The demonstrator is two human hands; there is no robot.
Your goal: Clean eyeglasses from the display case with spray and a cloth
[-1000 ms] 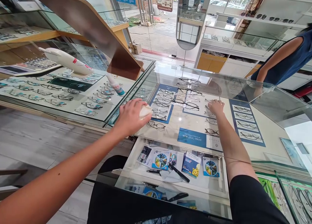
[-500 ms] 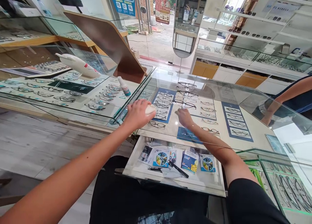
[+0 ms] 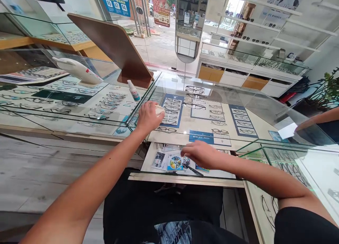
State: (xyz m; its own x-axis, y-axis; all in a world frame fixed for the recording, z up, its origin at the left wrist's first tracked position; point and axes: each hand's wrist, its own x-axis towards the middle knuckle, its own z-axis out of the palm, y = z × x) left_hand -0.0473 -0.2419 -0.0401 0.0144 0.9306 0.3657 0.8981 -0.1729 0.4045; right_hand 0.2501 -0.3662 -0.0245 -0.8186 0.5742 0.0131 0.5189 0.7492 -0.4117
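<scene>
My left hand is closed round a white cloth and rests on the glass top of the display case. Below the glass lie rows of spectacle frames on blue and white mats. My right hand hovers over the open drawer beneath the counter, fingers loosely curved and apart, holding nothing that I can see. Under it lie leaflets and a black pen.
A small spray bottle stands on the left case beside a wooden mirror stand. A white device lies further left. Another person's arm shows at the right edge. Shelves with glasses line the back wall.
My right hand has drawn back from the glass top towards me and now sits over the drawer. The left hand with the cloth stays in place. The other person's arm has moved right.
</scene>
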